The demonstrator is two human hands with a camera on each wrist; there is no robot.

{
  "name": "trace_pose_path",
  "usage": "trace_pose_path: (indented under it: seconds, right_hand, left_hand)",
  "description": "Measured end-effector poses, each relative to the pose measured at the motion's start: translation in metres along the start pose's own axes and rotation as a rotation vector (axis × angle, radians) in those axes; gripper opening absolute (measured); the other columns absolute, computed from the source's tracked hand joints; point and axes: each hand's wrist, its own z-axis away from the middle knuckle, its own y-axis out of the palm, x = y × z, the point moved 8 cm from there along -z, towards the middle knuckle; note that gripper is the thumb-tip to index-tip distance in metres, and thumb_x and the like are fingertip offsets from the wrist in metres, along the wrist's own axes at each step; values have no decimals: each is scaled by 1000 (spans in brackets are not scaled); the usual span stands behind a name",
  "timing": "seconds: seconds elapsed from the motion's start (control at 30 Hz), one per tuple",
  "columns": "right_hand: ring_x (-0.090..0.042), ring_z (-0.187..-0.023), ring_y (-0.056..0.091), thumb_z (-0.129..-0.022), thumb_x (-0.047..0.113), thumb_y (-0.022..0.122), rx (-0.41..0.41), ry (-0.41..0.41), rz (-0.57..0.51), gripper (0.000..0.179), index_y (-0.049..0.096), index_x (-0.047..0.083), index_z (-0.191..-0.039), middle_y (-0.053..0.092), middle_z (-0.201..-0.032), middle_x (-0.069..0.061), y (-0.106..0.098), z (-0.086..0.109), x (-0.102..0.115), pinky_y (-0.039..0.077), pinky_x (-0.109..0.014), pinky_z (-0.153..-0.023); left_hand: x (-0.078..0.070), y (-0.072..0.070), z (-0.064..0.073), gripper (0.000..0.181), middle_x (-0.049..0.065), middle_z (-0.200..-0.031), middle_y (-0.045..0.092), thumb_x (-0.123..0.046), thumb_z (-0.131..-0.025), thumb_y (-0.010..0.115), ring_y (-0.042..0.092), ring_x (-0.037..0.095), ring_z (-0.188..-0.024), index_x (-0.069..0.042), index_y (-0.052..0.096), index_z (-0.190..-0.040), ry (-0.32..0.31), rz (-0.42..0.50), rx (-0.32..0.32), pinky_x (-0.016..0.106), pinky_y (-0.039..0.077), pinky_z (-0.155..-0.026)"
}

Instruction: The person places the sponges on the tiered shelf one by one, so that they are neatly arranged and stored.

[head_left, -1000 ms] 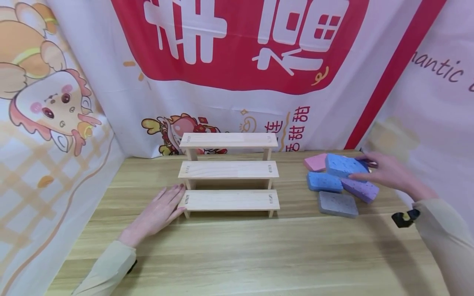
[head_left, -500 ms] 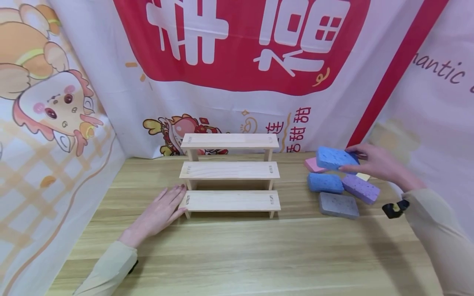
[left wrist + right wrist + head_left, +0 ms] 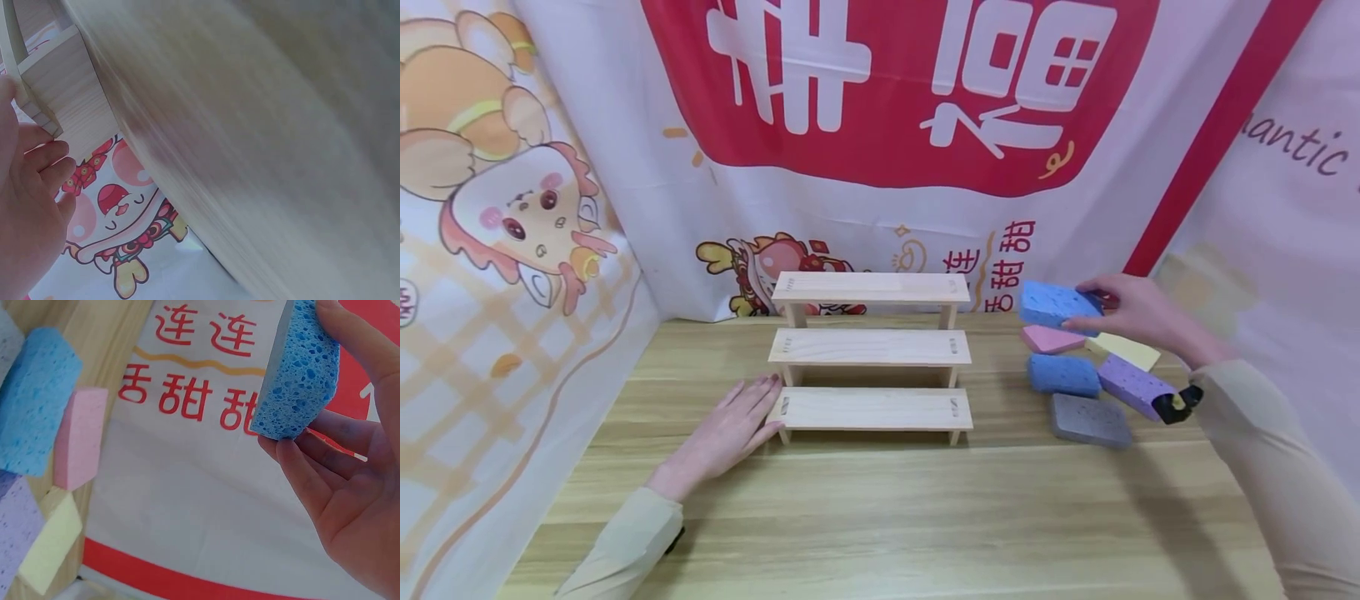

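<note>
A three-step wooden shelf (image 3: 871, 347) stands on the table. At its lower left end my left hand (image 3: 726, 429) touches the lowest step with fairly straight fingers; the left wrist view shows that hand (image 3: 34, 187) beside the shelf's end. My right hand (image 3: 1146, 315) grips a blue sponge (image 3: 1054, 305) by its edges, thumb on one side and fingers on the other, lifted above the other sponges. In the right wrist view the held blue sponge (image 3: 303, 372) shows its porous face.
Below the lifted sponge lie a pink sponge (image 3: 1051, 339), a pale yellow sponge (image 3: 1123, 350), a second blue sponge (image 3: 1063, 375), a purple sponge (image 3: 1131, 383) and a grey sponge (image 3: 1090, 418). A printed cloth (image 3: 880, 221) hangs behind the table (image 3: 880, 517).
My right hand has lifted the blue sponge off the pile and carried it left and toward the back, uncovering the pale yellow sponge. My left hand stays at the shelf.
</note>
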Motion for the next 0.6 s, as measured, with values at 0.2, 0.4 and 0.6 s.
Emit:
trace_pose_path:
  seconds: [0.2, 0.4, 0.6]
  right_hand:
    - [-36, -121, 57, -77, 59, 77, 28, 8, -66, 83, 53, 12, -140, 58, -138, -16, 2, -10, 14, 54, -60, -97]
    - [-33, -122, 56, -75, 59, 78, 28, -1, -91, 81, 54, 14, -139, 58, -138, -13, 5, -22, 30, 54, -60, -98]
    - [-34, -119, 58, -77, 56, 78, 13, -37, -64, 78, 57, 11, -137, 60, -135, -14, 7, -34, 45, 54, -58, -98]
  left_hand:
    - [0, 0, 0, 67, 19, -158, 36, -38, -101, 53, 38, 37, -146, 3, 35, -151, -2, -1, -1, 55, 22, -124]
    - [-2, -2, 0, 67, 21, -156, 39, -37, -100, 55, 41, 37, -144, 5, 37, -149, 13, -17, -32, 56, 26, -123]
    - [-2, -3, 1, 66, 21, -156, 40, -36, -101, 55, 41, 37, -144, 4, 38, -149, 11, -20, -29, 55, 25, -123]
